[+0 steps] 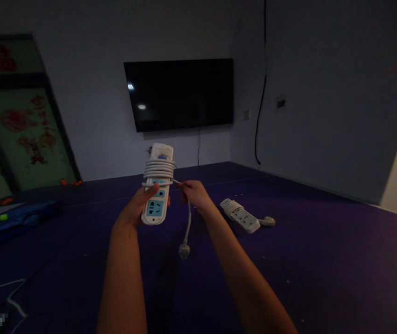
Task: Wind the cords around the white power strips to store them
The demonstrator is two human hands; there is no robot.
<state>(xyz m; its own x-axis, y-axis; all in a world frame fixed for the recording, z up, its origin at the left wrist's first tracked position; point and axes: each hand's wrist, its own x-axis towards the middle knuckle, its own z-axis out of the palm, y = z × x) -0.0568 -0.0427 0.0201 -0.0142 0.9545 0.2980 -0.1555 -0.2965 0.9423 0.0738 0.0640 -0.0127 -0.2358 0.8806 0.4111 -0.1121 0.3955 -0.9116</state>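
Observation:
My left hand (139, 204) grips a white power strip (157, 185) with blue socket faces and holds it upright before me. Its white cord (159, 171) is wound in several turns around the strip's upper half. My right hand (193, 194) pinches the cord just right of the strip. From that hand the loose end hangs down, with the plug (184, 250) dangling above the floor.
A second white power strip (242, 215) with wound cord lies on the purple floor mat (323, 260) to the right. A black television (182, 94) hangs on the far wall. Blue items (13, 218) lie at the left, and a thin white cable (6, 292) lies at bottom left.

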